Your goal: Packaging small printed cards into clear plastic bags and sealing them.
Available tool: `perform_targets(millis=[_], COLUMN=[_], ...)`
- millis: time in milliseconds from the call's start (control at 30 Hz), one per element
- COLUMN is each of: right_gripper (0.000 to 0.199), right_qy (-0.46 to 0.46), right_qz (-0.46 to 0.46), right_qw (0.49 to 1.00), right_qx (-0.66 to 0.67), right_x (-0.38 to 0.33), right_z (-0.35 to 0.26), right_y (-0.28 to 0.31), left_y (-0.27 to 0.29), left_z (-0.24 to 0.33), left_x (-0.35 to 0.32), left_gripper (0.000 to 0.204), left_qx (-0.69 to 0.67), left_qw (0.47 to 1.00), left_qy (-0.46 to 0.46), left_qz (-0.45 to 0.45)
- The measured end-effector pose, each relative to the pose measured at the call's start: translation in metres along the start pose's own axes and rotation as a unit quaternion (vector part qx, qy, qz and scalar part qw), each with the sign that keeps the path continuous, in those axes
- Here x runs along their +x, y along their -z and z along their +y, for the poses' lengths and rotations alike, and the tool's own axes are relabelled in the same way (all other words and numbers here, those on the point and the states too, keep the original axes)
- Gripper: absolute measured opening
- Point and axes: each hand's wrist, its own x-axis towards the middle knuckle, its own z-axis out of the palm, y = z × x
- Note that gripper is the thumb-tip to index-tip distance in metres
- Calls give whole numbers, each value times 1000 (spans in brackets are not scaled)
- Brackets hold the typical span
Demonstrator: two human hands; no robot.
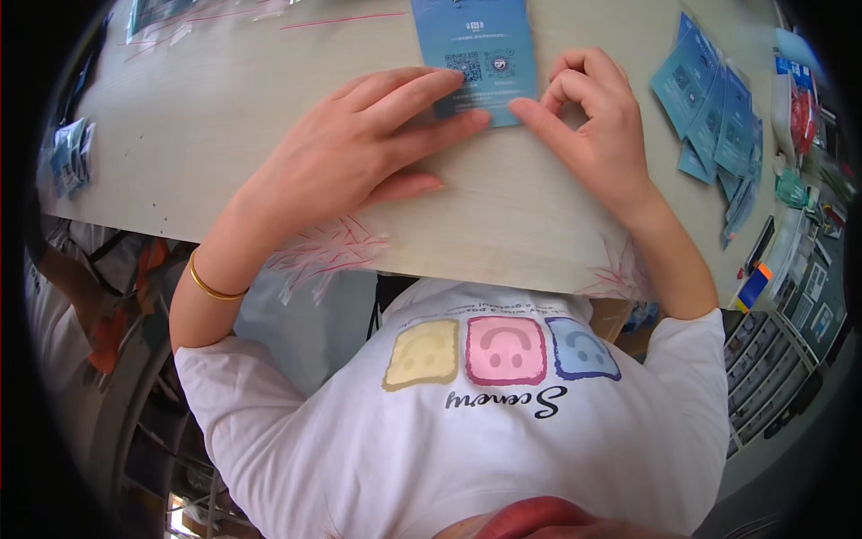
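A flat blue printed card (480, 27), with two square codes on its face, lies on the table in front of me. My left hand (368, 135) rests over its left and lower edge, fingers stretched and apart, the fingertips touching the surface. At the card's lower right edge, my right hand (597, 126) is curled, thumb and index finger closed in a pinch. The thumb tip lies against the card's edge; exactly how the fingertips grip it is hard to see. To the right, several similar blue cards (709, 108) lie in an overlapping, fanned pile.
Clear bags with red strips (328, 251) lie along the table's near edge, with more (620, 269) by my right forearm. Small packets (72, 157) sit at the far left. Another person's arm (72, 287) shows at the left. Beyond the right edge stands a grey slotted rack (768, 377).
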Motion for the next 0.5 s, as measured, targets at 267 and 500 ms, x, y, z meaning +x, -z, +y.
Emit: perform_targets(millis=[267, 500], right_gripper=[36, 30], right_qy=[73, 127], right_qz=[88, 1], right_qw=[990, 968], right_qx=[-87, -218], right_x=[-6, -11], right_z=[14, 25], right_y=[12, 32], left_y=[4, 18], left_z=[-2, -9], left_x=[4, -3], left_gripper=[64, 60], left_qx=[21, -219], left_qw=[1000, 974], left_qy=[-7, 52], left_qz=[-17, 35])
